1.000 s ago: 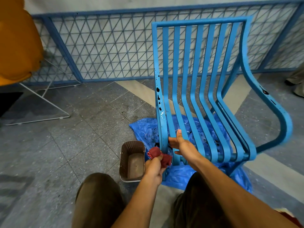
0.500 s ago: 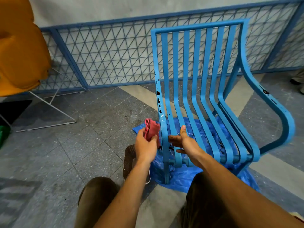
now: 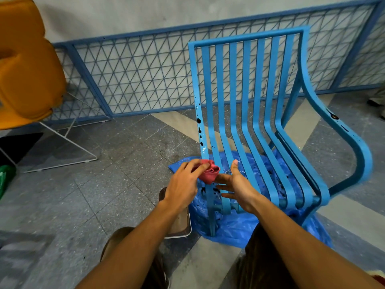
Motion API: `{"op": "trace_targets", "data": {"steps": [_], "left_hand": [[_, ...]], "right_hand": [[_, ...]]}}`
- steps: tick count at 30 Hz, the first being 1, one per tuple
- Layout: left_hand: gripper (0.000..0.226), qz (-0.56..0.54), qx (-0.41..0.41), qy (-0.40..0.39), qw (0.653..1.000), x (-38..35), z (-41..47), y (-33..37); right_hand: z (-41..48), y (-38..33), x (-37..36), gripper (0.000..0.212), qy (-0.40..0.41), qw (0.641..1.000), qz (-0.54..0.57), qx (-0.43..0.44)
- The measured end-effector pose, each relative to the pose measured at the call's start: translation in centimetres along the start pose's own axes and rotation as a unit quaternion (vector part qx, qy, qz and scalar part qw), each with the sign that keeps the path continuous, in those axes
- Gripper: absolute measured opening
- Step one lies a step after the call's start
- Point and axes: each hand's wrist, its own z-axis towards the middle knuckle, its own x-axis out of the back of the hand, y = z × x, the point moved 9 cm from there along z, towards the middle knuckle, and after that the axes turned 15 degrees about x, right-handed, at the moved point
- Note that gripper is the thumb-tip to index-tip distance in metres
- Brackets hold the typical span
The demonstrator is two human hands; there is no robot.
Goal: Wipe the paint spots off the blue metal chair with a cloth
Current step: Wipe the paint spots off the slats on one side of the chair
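Observation:
The blue metal chair (image 3: 248,105) stands on a blue plastic sheet, its slatted back facing me. Black paint spots (image 3: 199,126) run down its left upright, and more sit on the right armrest (image 3: 334,116). My left hand (image 3: 183,184) holds a bunched red cloth (image 3: 209,173) against the lower left upright, just below the spots. To the right of the cloth, my right hand (image 3: 237,183) has straight fingers reaching across the lower slats, thumb pointing up.
A brown rectangular tray (image 3: 181,224) sits on the floor under my left forearm. The blue plastic sheet (image 3: 233,228) is spattered black. An orange chair (image 3: 27,65) on a white wire frame stands at left. A blue mesh fence (image 3: 135,78) runs behind. My knees are below.
My left hand has lifted the red cloth from near the tray up to the chair's left upright. My right hand let go of the slat and opened its fingers.

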Motion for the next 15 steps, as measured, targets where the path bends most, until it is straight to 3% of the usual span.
{"op": "trace_targets", "data": {"steps": [6, 12, 15], "left_hand": [[0.075, -0.003, -0.07, -0.046, 0.996, -1.0, -3.2, -0.1], [0.069, -0.097, 0.059, 0.017, 0.993, 2.5, 0.4, -0.8], [0.069, -0.072, 0.04, 0.002, 0.997, 2.2, 2.2, 0.8]], "right_hand": [[0.0, 0.5, 0.6, 0.092, 0.019, 1.0, 0.021, -0.01], [0.0, 0.7, 0.6, 0.093, 0.016, 1.0, 0.014, -0.013], [-0.1, 0.1, 0.5, 0.091, 0.015, 1.0, 0.015, -0.011]]}}
